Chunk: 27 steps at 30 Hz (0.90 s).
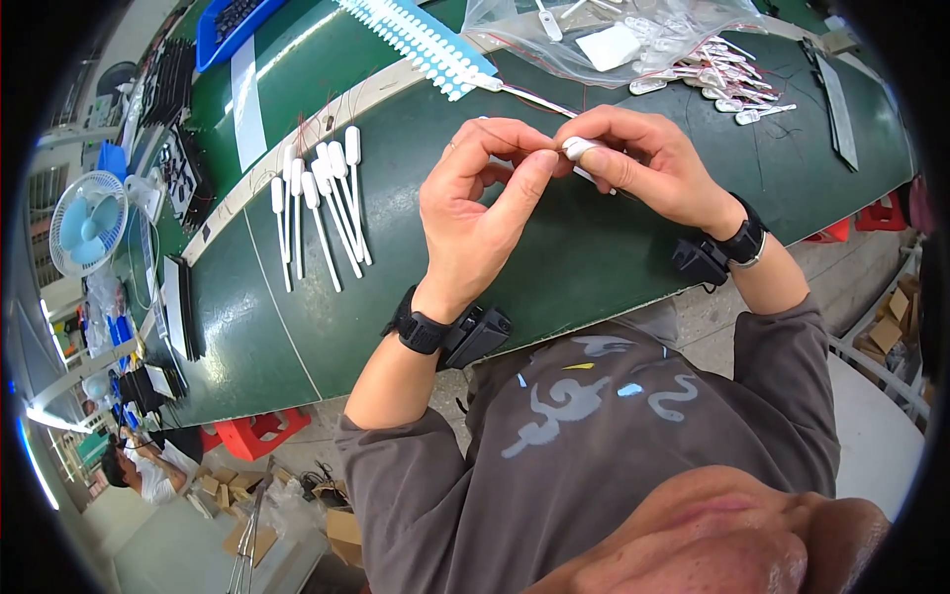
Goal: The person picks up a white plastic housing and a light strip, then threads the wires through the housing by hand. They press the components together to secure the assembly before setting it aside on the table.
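Above the near part of the green table, my two hands meet at their fingertips. My right hand pinches a small white plastic part with a rounded head between thumb and fingers. Beside that part, my left hand has thumb and forefinger pressed together; what they grip is too small to make out, and thin dark red wires run close by. To the left lie several white sticks with rounded paddle-like heads. Just beyond my hands is a light blue sheet lined with white tabs.
A clear plastic bag of white parts lies at the far right, next to a pile of small wired white pieces. A blue bin stands far left, near a fan. Red stools stand below the table edge.
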Each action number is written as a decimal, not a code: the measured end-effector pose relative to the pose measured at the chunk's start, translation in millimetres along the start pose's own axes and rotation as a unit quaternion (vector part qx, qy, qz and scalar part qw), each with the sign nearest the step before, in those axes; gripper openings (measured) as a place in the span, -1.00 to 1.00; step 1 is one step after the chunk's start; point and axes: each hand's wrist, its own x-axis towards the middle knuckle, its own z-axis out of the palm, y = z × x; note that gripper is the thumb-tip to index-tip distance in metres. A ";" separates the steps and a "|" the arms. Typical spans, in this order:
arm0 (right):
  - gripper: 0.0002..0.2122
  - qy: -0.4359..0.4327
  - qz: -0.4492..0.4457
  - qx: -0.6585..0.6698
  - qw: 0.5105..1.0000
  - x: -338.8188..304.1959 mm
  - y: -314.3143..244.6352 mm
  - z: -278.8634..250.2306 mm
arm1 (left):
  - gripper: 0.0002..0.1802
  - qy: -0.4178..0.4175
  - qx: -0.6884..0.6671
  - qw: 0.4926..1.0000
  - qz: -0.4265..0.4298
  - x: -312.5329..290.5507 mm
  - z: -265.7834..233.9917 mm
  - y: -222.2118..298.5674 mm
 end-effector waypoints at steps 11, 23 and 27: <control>-0.79 0.029 -0.092 -0.142 0.985 0.6 8.4 -4.0 | -0.90 0.008 0.098 0.994 0.057 1.3 0.5 -2.9; -0.78 0.034 -0.116 -0.207 0.971 1.0 4.5 -4.3 | -0.89 0.008 0.153 0.985 0.078 1.7 0.6 -3.1; -0.78 0.035 -0.114 -0.208 0.971 1.3 7.0 -4.7 | -0.87 0.013 0.144 0.988 0.058 0.8 1.4 -3.4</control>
